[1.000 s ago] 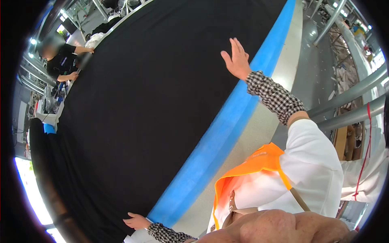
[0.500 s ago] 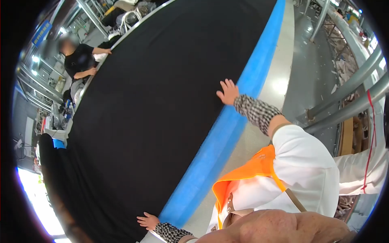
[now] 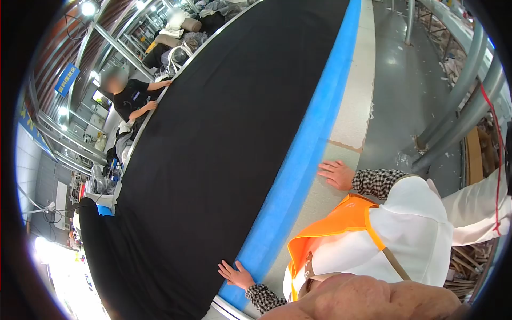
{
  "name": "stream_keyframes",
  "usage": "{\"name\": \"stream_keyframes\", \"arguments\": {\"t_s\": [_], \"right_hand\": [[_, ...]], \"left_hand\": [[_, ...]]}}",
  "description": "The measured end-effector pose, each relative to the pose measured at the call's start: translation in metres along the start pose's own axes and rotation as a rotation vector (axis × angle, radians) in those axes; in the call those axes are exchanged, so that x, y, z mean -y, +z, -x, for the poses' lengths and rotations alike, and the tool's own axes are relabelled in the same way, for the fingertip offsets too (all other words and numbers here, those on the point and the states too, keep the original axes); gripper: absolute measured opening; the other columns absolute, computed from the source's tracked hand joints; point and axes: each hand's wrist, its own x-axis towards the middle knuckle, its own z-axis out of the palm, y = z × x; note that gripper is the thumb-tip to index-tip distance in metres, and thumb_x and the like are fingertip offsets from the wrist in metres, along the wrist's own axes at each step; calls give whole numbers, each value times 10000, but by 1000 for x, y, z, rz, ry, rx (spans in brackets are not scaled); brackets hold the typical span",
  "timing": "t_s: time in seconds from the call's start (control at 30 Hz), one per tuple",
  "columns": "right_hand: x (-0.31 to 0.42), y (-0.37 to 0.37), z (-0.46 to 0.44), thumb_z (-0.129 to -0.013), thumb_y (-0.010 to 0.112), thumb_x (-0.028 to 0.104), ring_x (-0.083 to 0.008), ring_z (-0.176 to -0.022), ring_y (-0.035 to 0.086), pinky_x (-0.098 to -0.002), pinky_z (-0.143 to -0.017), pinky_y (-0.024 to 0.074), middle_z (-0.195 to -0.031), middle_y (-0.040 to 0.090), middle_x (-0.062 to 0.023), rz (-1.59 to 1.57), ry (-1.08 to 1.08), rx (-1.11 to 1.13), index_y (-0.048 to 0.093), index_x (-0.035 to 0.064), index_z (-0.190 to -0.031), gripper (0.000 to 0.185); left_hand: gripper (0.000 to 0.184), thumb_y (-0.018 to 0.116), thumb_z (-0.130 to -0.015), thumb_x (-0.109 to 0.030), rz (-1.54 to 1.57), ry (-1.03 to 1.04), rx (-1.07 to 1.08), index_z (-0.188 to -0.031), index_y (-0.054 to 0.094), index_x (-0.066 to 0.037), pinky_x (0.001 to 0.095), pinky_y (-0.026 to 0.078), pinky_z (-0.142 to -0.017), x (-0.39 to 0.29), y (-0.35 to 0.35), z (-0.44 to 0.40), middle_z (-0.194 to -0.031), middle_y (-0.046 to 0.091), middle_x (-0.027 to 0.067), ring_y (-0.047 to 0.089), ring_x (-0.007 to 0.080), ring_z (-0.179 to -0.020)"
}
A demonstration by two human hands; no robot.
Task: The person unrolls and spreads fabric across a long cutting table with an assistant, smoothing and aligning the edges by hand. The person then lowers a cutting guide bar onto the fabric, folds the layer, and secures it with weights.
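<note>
A wide black fabric (image 3: 213,133) lies spread over the long table, with a blue strip of sheet (image 3: 282,197) showing along its near edge. My left hand (image 3: 238,275) rests flat at the lower part of that edge, fingers spread, its fingertips on the black fabric and its palm over the blue sheet. Farther up, my right hand (image 3: 337,175) is on the bare beige table border (image 3: 341,130), fingers extended and fingertips by the edge of the blue sheet. Both hands hold nothing. Checked sleeve covers are on both forearms.
Across the table, a person in a black shirt (image 3: 132,100) has hands at the far edge. Bagged materials (image 3: 194,38) are heaped behind it. Black fabric hangs over the table end (image 3: 101,240). Metal pipes (image 3: 453,106) stand at right beside a grey floor aisle (image 3: 397,80).
My right hand has drawn back from the black fabric's edge to the beige border. My left hand now lies partly over the blue sheet. The view has shifted.
</note>
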Motion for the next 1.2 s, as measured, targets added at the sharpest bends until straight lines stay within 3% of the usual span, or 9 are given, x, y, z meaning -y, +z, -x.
{"name": "stream_keyframes", "arguments": {"t_s": [0.37,0.57,0.67,1.0,1.2], "right_hand": [[1,-5,-1,-984,488,266,-294,-1451,279,-512,-1133,225,-1556,366,-112,-32,9,8,452,146,-1460,492],[0,-7,-3,-981,489,256,-309,-1434,304,-514,-1115,240,-1534,395,-125,-20,-8,-12,482,130,-1437,474],[3,-8,-3,-984,484,250,-315,-1429,311,-514,-1109,242,-1531,397,-130,-27,-10,-8,484,123,-1434,468],[3,-10,-4,-990,475,245,-323,-1424,308,-504,-1112,234,-1534,390,-137,-23,-12,-10,479,115,-1436,465],[1,-7,-4,-986,479,245,-322,-1417,317,-502,-1107,239,-1528,394,-141,-16,-18,-18,485,114,-1427,461]], "left_hand": [[593,518,-994,-451,56,-61,-6,-1510,390,-190,620,263,-1092,0,2,-1,-1605,294,41,214,275,-1495],[747,588,-927,-534,13,-267,-76,-1520,360,-139,639,263,-1094,0,9,-1,-1619,203,157,130,401,-1495],[765,600,-918,-522,4,-262,-57,-1522,351,-124,642,253,-1099,2,9,-3,-1614,207,173,131,422,-1487],[665,593,-908,-331,29,-293,-39,-1513,372,-169,647,237,-1108,5,10,-4,-1618,223,127,145,403,-1488],[632,582,-911,-301,3,-287,-51,-1499,393,-170,652,244,-1098,12,18,-5,-1614,243,110,166,394,-1486]]}}
